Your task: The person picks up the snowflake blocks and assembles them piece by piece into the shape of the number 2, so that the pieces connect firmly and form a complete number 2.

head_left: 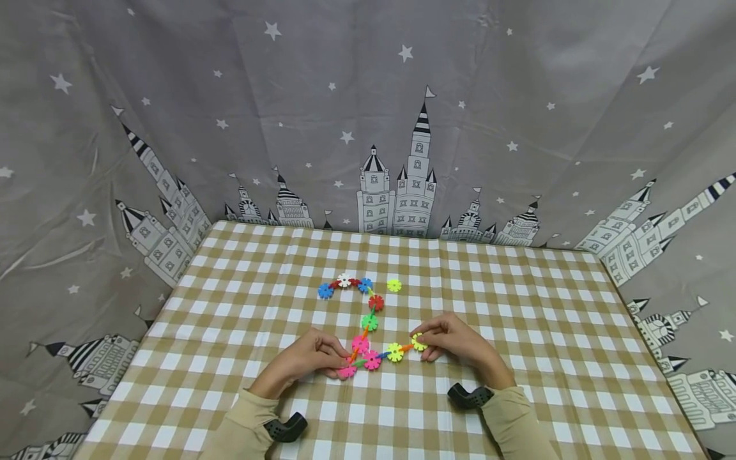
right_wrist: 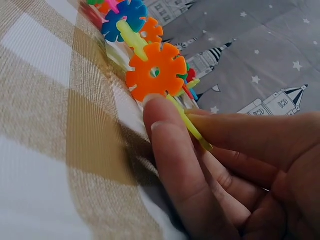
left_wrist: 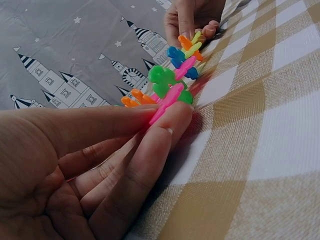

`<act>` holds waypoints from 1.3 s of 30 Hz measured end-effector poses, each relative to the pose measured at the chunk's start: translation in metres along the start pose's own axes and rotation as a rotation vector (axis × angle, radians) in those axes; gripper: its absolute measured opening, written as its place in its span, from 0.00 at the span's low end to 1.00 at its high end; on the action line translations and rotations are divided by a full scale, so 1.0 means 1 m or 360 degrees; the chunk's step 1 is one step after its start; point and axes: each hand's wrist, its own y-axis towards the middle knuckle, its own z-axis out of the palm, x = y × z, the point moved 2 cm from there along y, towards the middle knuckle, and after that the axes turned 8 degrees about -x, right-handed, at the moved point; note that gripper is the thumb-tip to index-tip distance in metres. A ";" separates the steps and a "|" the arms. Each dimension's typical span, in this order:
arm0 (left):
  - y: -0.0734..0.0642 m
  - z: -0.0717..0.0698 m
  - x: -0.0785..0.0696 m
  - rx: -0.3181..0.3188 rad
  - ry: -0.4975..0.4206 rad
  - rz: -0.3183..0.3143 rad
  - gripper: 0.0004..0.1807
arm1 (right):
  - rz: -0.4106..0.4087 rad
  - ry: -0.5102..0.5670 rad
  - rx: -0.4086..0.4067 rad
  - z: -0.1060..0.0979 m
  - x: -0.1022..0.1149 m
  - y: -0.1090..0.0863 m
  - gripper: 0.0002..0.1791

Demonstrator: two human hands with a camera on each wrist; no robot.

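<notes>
A chain of colourful notched plastic discs [head_left: 370,322] lies on the cloth, bent like a figure 2, with discs slotted into each other edge to edge. At its lower left corner, my left hand [head_left: 313,354] pinches a pink disc [left_wrist: 167,104] between thumb and fingers; a green disc [left_wrist: 161,80] is slotted into it. My right hand [head_left: 455,338] pinches the yellow disc [right_wrist: 186,120] at the chain's right end, thumb on one face and fingers on the other. An orange disc [right_wrist: 142,75] joins that yellow one, its edge at my fingertip.
One loose yellow disc [head_left: 393,285] lies beside the chain's upper bend. Brown-and-white checked cloth [head_left: 546,332] covers the table. Behind and at both sides hangs a grey curtain [head_left: 322,96] printed with castles and stars. Black wrist mounts [head_left: 285,427] sit on both sleeves.
</notes>
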 end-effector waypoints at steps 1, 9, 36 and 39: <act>0.000 0.000 0.000 -0.0001 0.0004 0.0000 0.11 | 0.0007 0.0006 0.0000 0.000 0.000 0.000 0.18; 0.001 0.000 0.000 -0.0004 0.0015 0.0012 0.11 | 0.0028 0.0000 -0.0003 0.000 -0.003 -0.002 0.18; -0.009 0.005 -0.023 -0.0287 0.0668 0.0248 0.10 | 0.0124 0.0176 -0.0149 0.009 -0.003 -0.001 0.19; -0.012 0.022 -0.038 -0.0561 0.0891 0.0375 0.10 | 0.0088 0.0173 -0.0100 0.008 -0.003 -0.001 0.19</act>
